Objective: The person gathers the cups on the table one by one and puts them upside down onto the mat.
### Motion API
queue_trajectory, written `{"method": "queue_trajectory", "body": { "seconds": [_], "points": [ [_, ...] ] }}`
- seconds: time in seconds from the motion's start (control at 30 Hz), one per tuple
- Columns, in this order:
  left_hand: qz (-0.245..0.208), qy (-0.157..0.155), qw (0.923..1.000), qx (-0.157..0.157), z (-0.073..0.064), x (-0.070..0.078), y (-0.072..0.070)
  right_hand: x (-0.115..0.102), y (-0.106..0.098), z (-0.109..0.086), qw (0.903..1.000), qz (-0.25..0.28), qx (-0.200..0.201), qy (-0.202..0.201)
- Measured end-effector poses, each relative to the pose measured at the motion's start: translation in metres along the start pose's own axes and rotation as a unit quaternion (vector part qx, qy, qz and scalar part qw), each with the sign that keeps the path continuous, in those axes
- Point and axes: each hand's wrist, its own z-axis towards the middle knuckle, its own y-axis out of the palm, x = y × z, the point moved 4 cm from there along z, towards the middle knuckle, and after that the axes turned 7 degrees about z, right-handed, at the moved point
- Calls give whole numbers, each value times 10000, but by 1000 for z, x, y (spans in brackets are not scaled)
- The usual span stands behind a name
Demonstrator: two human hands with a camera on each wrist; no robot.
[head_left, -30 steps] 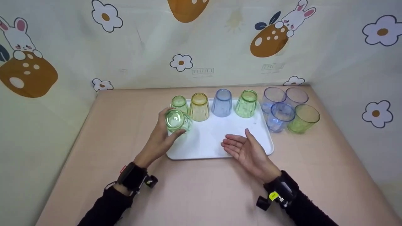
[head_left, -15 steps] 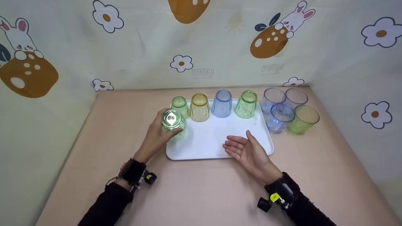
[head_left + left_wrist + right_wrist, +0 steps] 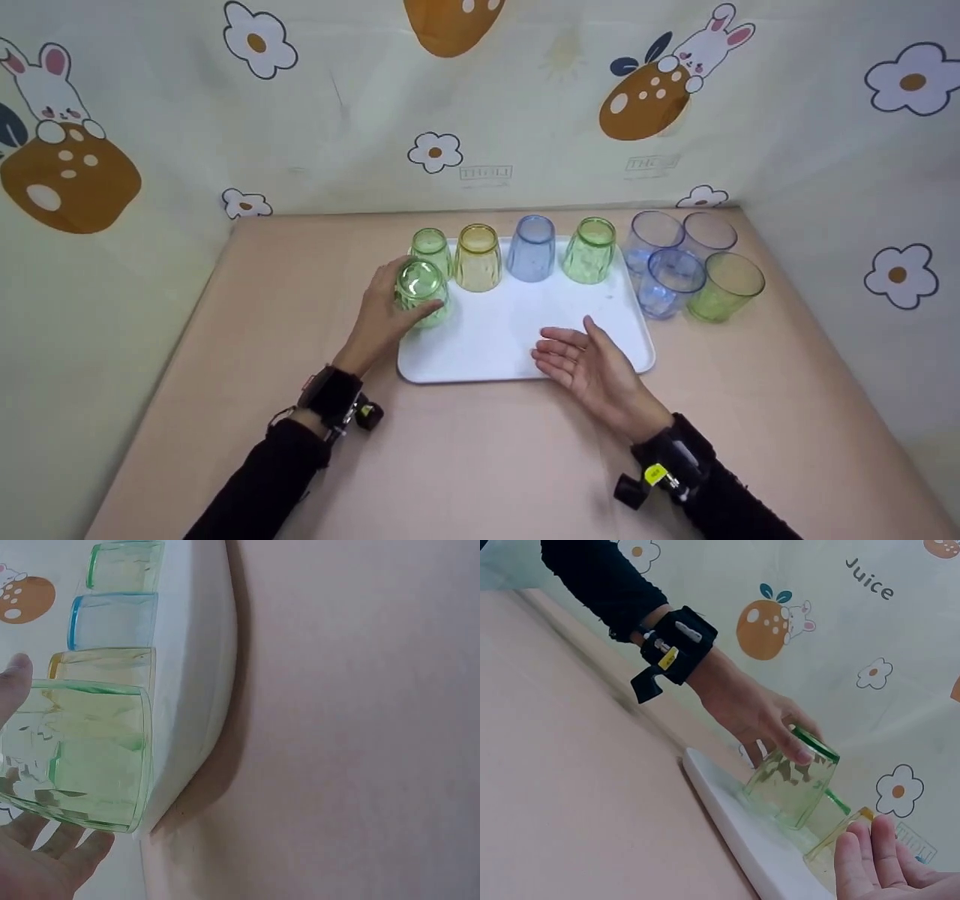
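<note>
Below the left hand and right hand spreads a pinkish-tan tabletop; beyond them rises a pale backdrop printed with rabbits, brown fruits and flowers.

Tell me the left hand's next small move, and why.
Probably settle the held green glass onto the white tray: the left hand holds it mouth-down, its rim close to or on the tray (contact is hard to tell), and the yellow glass nearby stands the same way.

Pinkish table. White tray lies flat on it. Just right of tray, close together, mouths up: three bluish glasses, one green glass.
</note>
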Motion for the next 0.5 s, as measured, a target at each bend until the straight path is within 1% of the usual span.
{"method": "queue_trajectory", "body": {
  "seconds": [0.1,0.27,0.5],
  "points": [
    [17,-33,10000,30,2,1,2,0,-1,0,10000,29,60,10],
    [97,84,9999,-17,2,2,7,2,-2,-1,9999,88,141,12],
    [67,-69,9999,46,1,-3,9,4,-4,-2,9998,138,157,38]
  ]
}}
